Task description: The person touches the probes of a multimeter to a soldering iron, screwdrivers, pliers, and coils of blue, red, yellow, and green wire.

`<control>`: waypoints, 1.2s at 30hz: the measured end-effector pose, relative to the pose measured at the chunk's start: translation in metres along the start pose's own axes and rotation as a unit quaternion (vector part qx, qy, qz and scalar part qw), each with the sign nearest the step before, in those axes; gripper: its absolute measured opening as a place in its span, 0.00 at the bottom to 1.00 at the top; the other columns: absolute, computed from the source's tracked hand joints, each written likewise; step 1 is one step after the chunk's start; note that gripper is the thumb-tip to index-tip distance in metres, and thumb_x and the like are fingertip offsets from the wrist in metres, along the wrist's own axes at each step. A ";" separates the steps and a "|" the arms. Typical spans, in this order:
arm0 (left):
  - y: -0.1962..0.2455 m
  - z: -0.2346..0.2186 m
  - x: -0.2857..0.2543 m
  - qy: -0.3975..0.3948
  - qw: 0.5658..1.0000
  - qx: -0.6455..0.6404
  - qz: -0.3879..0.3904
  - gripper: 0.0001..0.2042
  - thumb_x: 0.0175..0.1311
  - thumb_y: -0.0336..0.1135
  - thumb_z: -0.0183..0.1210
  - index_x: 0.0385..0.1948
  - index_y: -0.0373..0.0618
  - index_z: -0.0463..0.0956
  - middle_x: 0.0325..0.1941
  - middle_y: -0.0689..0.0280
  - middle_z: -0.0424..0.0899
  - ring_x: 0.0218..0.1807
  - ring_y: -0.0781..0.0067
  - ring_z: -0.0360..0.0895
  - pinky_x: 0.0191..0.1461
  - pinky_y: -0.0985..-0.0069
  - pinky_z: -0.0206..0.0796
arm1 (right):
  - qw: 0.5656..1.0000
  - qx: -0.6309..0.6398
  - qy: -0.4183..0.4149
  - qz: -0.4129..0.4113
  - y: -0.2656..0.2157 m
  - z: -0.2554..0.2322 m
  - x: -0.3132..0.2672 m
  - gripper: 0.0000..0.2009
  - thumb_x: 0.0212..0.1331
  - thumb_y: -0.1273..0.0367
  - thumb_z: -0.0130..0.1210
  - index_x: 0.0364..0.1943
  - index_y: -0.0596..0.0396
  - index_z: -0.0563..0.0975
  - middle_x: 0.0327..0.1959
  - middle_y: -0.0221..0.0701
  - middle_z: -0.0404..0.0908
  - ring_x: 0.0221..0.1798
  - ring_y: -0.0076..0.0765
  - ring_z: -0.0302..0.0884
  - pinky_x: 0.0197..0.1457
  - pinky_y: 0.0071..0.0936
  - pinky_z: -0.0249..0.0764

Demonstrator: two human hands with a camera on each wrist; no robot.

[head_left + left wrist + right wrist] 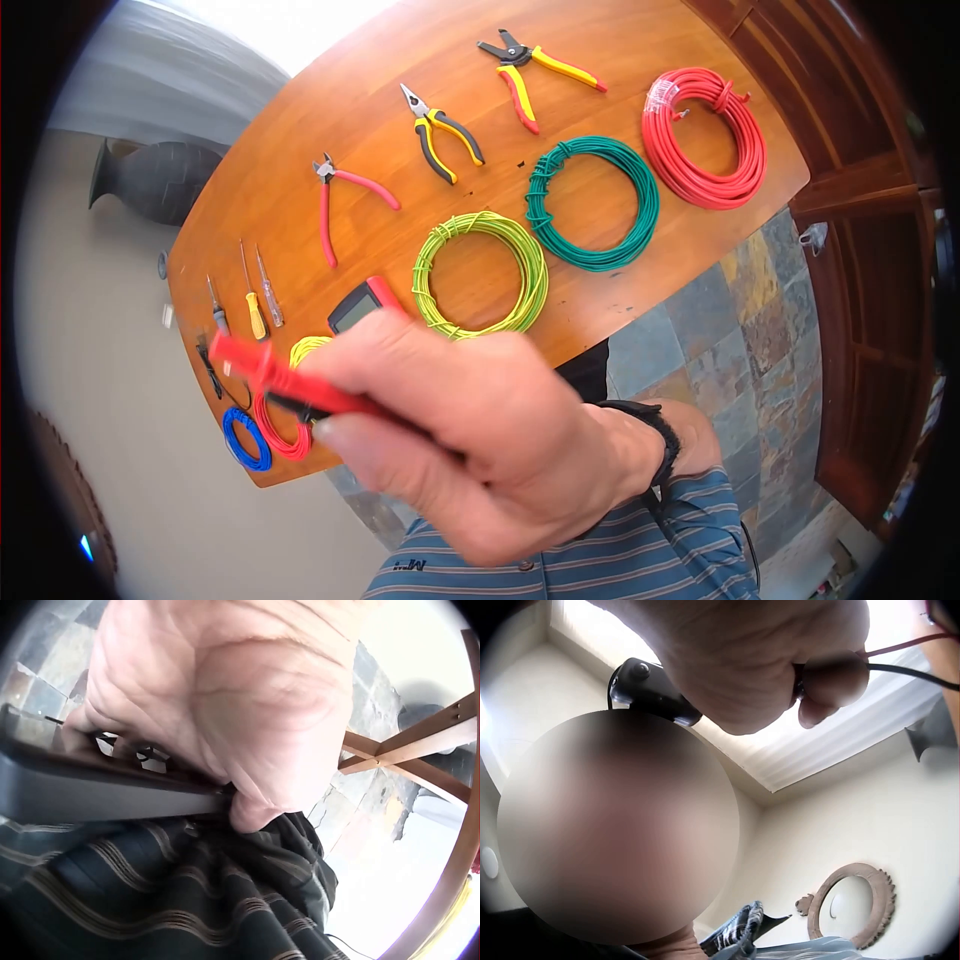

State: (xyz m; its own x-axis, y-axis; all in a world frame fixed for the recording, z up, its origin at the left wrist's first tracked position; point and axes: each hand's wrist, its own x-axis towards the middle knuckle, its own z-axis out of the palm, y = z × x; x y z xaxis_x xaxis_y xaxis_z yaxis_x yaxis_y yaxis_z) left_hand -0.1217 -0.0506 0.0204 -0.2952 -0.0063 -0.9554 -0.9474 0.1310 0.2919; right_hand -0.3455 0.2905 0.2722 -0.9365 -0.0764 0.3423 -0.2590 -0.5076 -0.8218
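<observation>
In the head view my right hand [480, 430] is raised close to the camera over the table. It pinches a red test probe [250, 365] and a black test probe [290, 403] together. A red lead [911, 645] and a black lead [907, 671] run from this hand in the right wrist view. Partly hidden behind it lies a multimeter [352, 308] with a red case. My left hand [232, 697], hidden in the head view, is beside the striped shirt [135, 892] and grips a dark flat slab [112, 796] with a grey edge.
Coils of yellow-green [540, 270], green [645, 205] and red wire [755, 150] lie on the table. Behind them are wire strippers [518, 95], long-nose pliers [433, 150] and side cutters [326, 225]. Screwdrivers [257, 318], a blue coil [232, 440] and a small red coil [287, 447] lie left.
</observation>
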 end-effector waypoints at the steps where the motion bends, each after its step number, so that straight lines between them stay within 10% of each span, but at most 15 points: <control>1: 0.002 0.001 0.000 0.000 1.000 0.001 -0.001 0.24 0.66 0.38 0.59 0.64 0.41 0.77 0.60 0.58 0.85 0.57 0.62 0.83 0.64 0.63 0.76 | 0.997 -0.060 -0.040 -0.014 0.004 0.002 -0.002 0.06 0.69 0.79 0.55 0.42 0.64 0.69 0.23 0.44 0.73 0.24 0.55 0.74 0.28 0.41 0.69; 7: 0.003 0.005 -0.002 0.000 1.000 -0.001 -0.002 0.24 0.66 0.38 0.59 0.64 0.41 0.77 0.61 0.58 0.84 0.58 0.62 0.83 0.65 0.63 0.76 | 0.907 -0.259 -0.318 0.092 0.020 0.023 -0.020 0.17 0.50 0.81 0.59 0.44 0.68 0.69 0.30 0.49 0.77 0.28 0.59 0.82 0.27 0.50 0.76; 13: -0.001 0.009 -0.002 -0.001 1.000 -0.014 0.004 0.24 0.67 0.39 0.59 0.64 0.40 0.77 0.62 0.57 0.84 0.59 0.61 0.83 0.65 0.62 0.75 | 0.831 -0.281 -0.458 0.145 0.041 0.056 -0.045 0.13 0.52 0.76 0.61 0.40 0.68 0.73 0.22 0.49 0.81 0.27 0.58 0.85 0.26 0.49 0.79; 19: -0.008 0.016 0.000 -0.007 0.999 -0.041 0.021 0.25 0.68 0.39 0.59 0.65 0.40 0.77 0.62 0.57 0.84 0.60 0.60 0.83 0.66 0.62 0.75 | 0.866 -0.285 -0.410 -0.014 0.060 0.057 -0.076 0.10 0.57 0.70 0.60 0.29 0.66 0.76 0.20 0.46 0.82 0.26 0.58 0.86 0.26 0.49 0.79; 24: -0.017 0.022 0.000 -0.011 0.996 -0.076 0.038 0.25 0.68 0.40 0.59 0.65 0.40 0.77 0.63 0.57 0.84 0.60 0.60 0.83 0.67 0.62 0.75 | 0.809 -0.248 -0.530 0.061 0.077 0.065 -0.082 0.12 0.61 0.66 0.56 0.32 0.66 0.81 0.26 0.50 0.85 0.34 0.59 0.88 0.35 0.51 0.83; 28: -0.028 0.028 -0.008 -0.013 0.991 -0.123 0.046 0.25 0.69 0.40 0.59 0.65 0.40 0.77 0.64 0.56 0.84 0.61 0.60 0.83 0.67 0.62 0.75 | 0.684 -0.284 -0.636 0.217 0.085 0.074 -0.081 0.12 0.58 0.67 0.58 0.38 0.61 0.88 0.37 0.51 0.89 0.44 0.61 0.90 0.45 0.51 0.85; 36: -0.040 0.039 -0.031 -0.013 0.973 -0.230 0.020 0.25 0.70 0.41 0.59 0.66 0.39 0.76 0.65 0.56 0.84 0.62 0.59 0.83 0.68 0.61 0.75 | 0.717 -0.298 -0.613 0.145 0.115 0.062 -0.114 0.10 0.56 0.69 0.59 0.27 0.61 0.85 0.23 0.49 0.84 0.31 0.56 0.88 0.32 0.47 0.82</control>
State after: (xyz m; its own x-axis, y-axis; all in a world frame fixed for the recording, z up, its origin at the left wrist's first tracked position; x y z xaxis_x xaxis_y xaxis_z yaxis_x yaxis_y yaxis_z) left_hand -0.0703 -0.0169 0.0366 -0.3347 0.0155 -0.9422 -0.8921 -0.3274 0.3115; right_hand -0.2539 0.1879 0.1669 -0.1544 -0.9872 -0.0401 -0.4929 0.1122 -0.8628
